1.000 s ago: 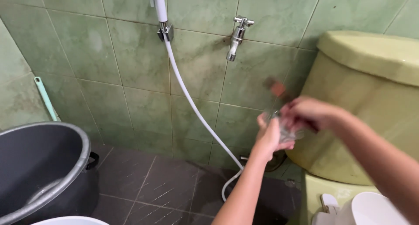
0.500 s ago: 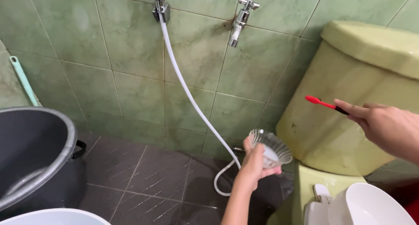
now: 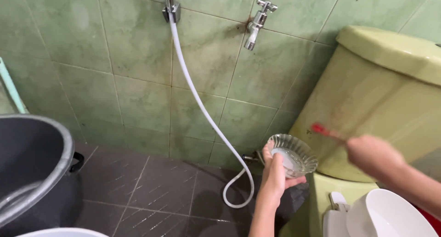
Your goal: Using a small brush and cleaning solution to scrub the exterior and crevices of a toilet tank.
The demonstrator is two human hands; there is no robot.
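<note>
While the left hand (image 3: 275, 175) grips a glass bowl (image 3: 294, 154), the right hand (image 3: 374, 155) clasps a red toothbrush (image 3: 324, 131).

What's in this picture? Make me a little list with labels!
place: bathroom with green wall tiles
left hand: holds a ribbed glass bowl
right hand: holds a red brush, blurred
beside them: pale green toilet tank
on wall: metal tap, white hose
at left: dark bucket

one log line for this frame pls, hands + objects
left hand: holds glass bowl | right hand: holds red brush, head near toilet tank | nearby: white hose, wall tap, dark bucket
</note>
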